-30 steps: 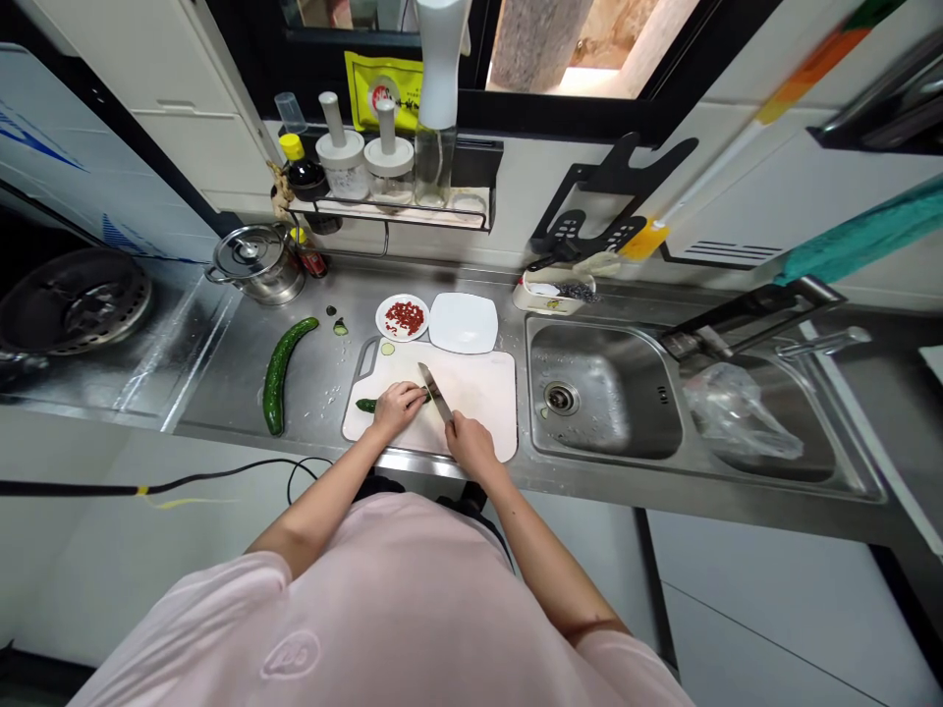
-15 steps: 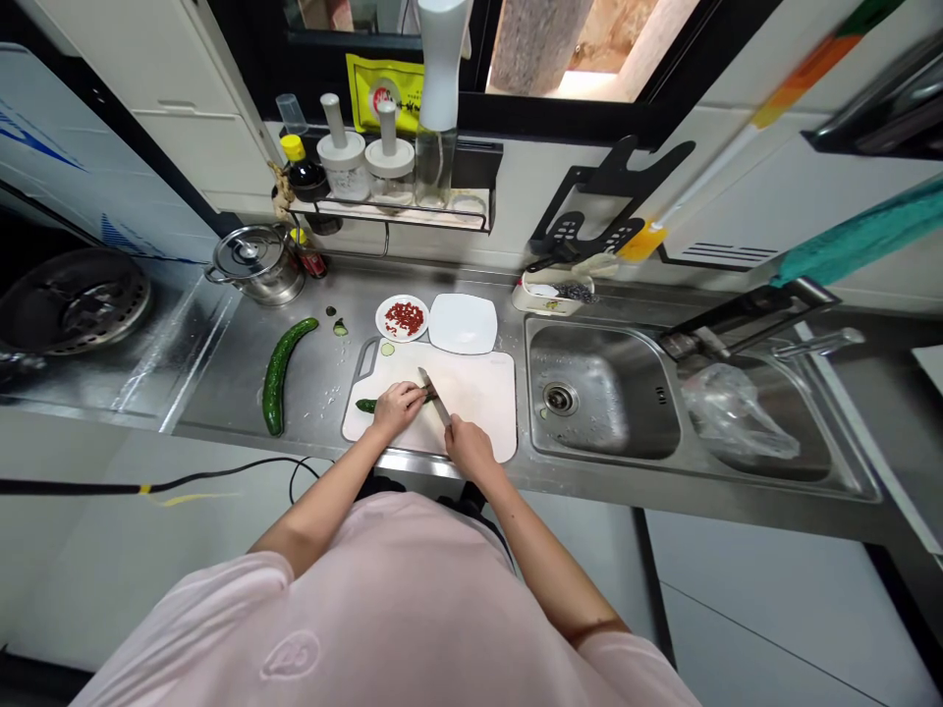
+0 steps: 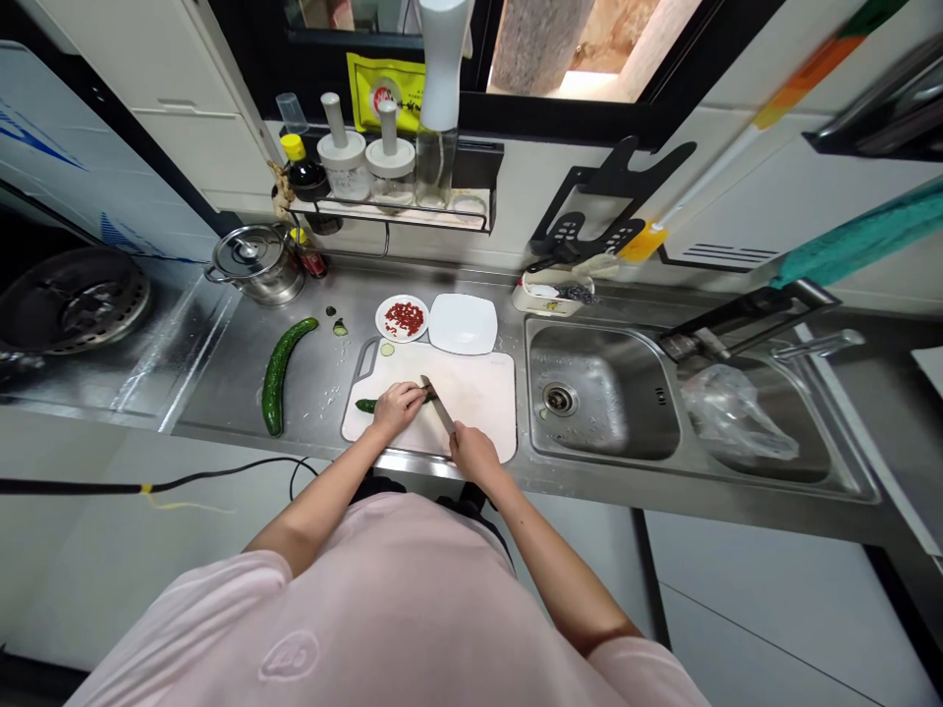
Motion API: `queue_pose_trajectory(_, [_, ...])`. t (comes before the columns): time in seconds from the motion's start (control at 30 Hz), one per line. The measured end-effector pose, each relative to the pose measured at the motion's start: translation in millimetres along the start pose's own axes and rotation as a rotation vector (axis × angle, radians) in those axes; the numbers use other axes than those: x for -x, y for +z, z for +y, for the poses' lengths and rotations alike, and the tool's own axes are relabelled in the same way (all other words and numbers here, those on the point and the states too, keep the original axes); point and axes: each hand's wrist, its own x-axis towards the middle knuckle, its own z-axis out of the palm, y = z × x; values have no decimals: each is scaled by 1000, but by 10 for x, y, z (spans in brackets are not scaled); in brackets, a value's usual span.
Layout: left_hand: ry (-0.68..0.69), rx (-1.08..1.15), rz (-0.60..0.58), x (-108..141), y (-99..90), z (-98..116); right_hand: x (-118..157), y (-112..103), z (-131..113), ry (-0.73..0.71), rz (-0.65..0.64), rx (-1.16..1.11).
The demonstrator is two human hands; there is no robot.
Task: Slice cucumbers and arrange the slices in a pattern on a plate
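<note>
1. Big picture: it's a stainless steel surface (image 3: pixel 221 383) with a double sink (image 3: pixel 582 378) on the right and a lidded steel pot (image 3: pixel 257 263) at the far left. A loose plastic bag (image 3: pixel 737 412) sits in the right basin.

2. The white cutting board (image 3: pixel 475 407) sits just left of the sink, its near edge close to the person's body. Its right half is bare, so there's plenty of open room on that side of the blade.

3. Past the board's far edge are a square white plate (image 3: pixel 463 324) and a small round plate (image 3: pixel 381 319) of red bits, maybe goji berries, though it's hard to tell from here. The two plates sit just beside each other.

4. A long whole cucumber (image 3: pixel 274 378) lies on the bare steel left of the board, well clear of the hands.

5. The cut cucumber (image 3: pixel 366 405) lies left to right across the board, with most of its right end hidden under the left hand (image 3: pixel 398 410).

6. The right hand (image 3: pixel 475 455) is closed around the handle of a kitchen knife (image 3: pixel 440 407) and sits nearer the board's near edge. The blade slants far-left from it, right up by the left hand's fingertips at the cucumber's right end.

7. A thin cucumber slice (image 3: pixel 387 349) lies by the board's far-left corner.
</note>
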Motion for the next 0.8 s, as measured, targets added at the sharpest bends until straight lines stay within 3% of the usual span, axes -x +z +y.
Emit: queue_pose_trajectory(0.8, [8,5,-15,4,-14,14,-380,-111,-218,-29,67,12])
